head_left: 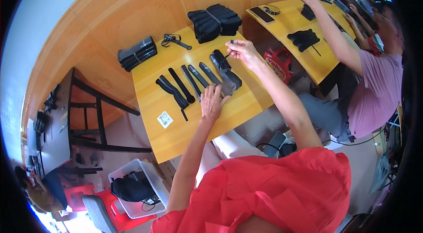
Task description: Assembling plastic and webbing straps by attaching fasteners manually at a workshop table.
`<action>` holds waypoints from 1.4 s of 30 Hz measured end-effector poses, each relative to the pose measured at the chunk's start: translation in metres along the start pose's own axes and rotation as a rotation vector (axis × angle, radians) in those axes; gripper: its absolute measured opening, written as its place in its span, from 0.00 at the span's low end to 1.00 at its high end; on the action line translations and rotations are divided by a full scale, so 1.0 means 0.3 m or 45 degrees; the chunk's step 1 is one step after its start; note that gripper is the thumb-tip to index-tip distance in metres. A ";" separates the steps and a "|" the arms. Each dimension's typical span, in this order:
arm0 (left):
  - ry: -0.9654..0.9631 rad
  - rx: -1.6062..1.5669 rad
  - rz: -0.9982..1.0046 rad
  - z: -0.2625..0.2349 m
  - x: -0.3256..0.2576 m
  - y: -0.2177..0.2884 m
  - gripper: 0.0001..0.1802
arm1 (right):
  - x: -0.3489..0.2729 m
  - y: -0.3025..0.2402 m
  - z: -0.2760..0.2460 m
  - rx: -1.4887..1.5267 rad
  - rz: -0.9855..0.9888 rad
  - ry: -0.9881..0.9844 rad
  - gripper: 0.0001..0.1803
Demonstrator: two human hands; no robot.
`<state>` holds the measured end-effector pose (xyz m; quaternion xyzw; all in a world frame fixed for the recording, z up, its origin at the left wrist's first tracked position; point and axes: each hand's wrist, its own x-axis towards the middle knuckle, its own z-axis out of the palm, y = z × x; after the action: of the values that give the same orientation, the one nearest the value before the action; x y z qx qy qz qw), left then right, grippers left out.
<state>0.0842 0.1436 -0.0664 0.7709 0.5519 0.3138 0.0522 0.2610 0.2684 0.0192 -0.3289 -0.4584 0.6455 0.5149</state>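
A folded black bundle (232, 79) lies at the right of a row of long, flat black pieces on the yellow table. Above its upper end, my right hand (243, 53) pinches the end of a narrow black strap (228, 54). My left hand (212, 102) rests with fingers stretched out over the near ends of the flat pieces, beside the bundle, covering part of them. Further left lie a flat black strip (180, 84) with a rounded end and a wavy black piece (171, 92). A small loose black strap (183, 114) is near them.
Toward the back of the yellow table (194, 134) are two strapped black stacks (136, 53) (216, 22) and a coiled strap (177, 41). A white label (165, 120) lies at front left. A co-worker (370, 79) sits right; a clear bin (141, 189) stands lower left.
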 end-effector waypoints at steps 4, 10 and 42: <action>0.266 0.092 -0.127 -0.023 0.008 0.030 0.26 | -0.025 -0.065 0.066 -0.235 0.012 -0.053 0.10; 0.408 -0.371 -0.170 -0.051 0.138 0.124 0.32 | -0.051 -0.106 0.186 -0.397 -0.054 -0.270 0.08; 0.420 -1.392 0.004 -0.636 0.541 0.342 0.27 | -0.222 0.311 0.146 -2.002 0.227 0.441 0.32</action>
<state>0.0962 0.1969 0.1987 0.5732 0.3092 0.6701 0.3561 0.2048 0.1884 -0.0548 -0.7253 -0.6638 0.1128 0.1432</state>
